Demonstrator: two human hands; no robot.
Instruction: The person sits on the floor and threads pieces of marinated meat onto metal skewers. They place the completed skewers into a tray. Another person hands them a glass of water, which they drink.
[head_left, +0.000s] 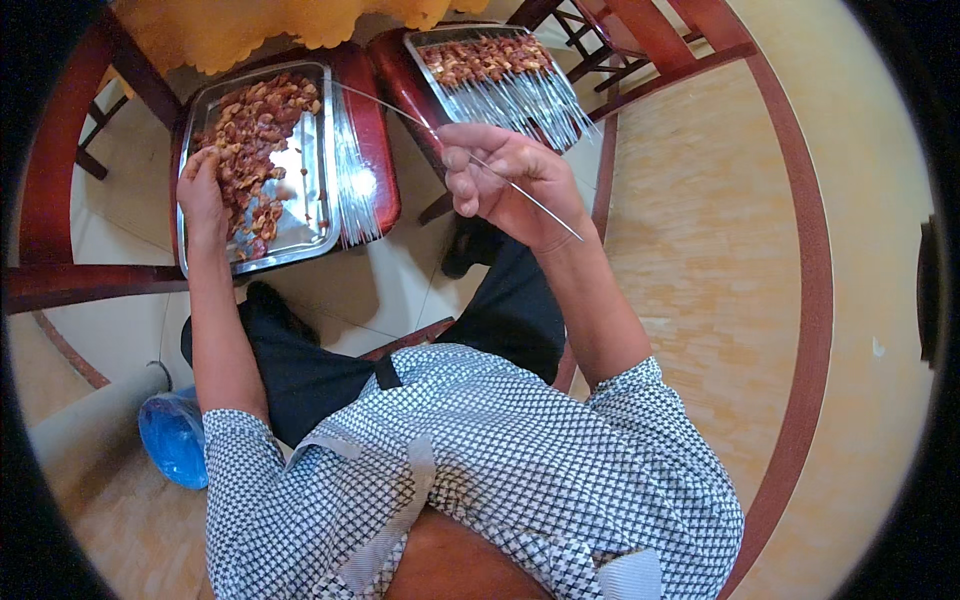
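Note:
My right hand (510, 180) holds a thin metal skewer (382, 103) between thumb and fingers. The skewer is bare, and its far end reaches over the right rim of a steel tray (328, 165). Raw cut meat (262, 120) lies heaped in that tray, mostly on its left and far side. My left hand (202, 191) is at the heap's left edge, fingers curled down against the pieces; whether they grip one is hidden. Beside the tray lies a row of bare metal skewers (354, 184) on a red chair seat (382, 165).
A second steel tray (420, 56) on another red seat holds many meat-loaded skewers (487, 64), their handles pointing towards me. A scalloped yellow cloth (262, 26) hangs at the back. A blue-lined bin (172, 442) stands at my left, a wall (705, 225) at my right.

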